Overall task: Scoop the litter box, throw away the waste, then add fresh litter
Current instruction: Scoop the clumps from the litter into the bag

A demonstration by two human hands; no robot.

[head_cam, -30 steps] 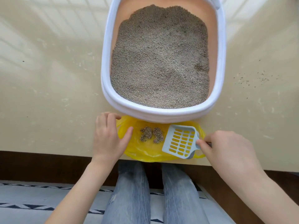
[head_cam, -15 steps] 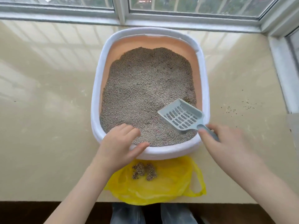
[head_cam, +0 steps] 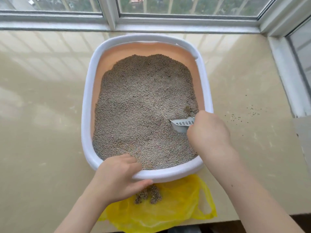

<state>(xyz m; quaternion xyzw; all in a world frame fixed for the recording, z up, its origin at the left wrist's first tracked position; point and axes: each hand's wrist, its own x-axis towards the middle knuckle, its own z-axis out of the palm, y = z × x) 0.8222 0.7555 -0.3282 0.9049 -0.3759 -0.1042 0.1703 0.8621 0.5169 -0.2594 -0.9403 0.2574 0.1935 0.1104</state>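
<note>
On a beige ledge (head_cam: 42, 132) below a window, the left hand (head_cam: 117, 179) grips the litter box (head_cam: 85, 115) by its near rim, while the right hand (head_cam: 208, 132) holds a grey scoop (head_cam: 180, 124) dug into the litter. Clumps (head_cam: 149, 196) lie on a yellow bag (head_cam: 176, 207) just beside the box.

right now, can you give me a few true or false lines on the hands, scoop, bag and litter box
1. The right hand holds the scoop in the litter. True.
2. The left hand grips the bag. False: it grips the near rim of the box.
3. Clumps lie on the bag. True.
4. The bag is blue. False: it is yellow.
5. The bag lies at the window end of the box. False: it lies at the near end.
</note>
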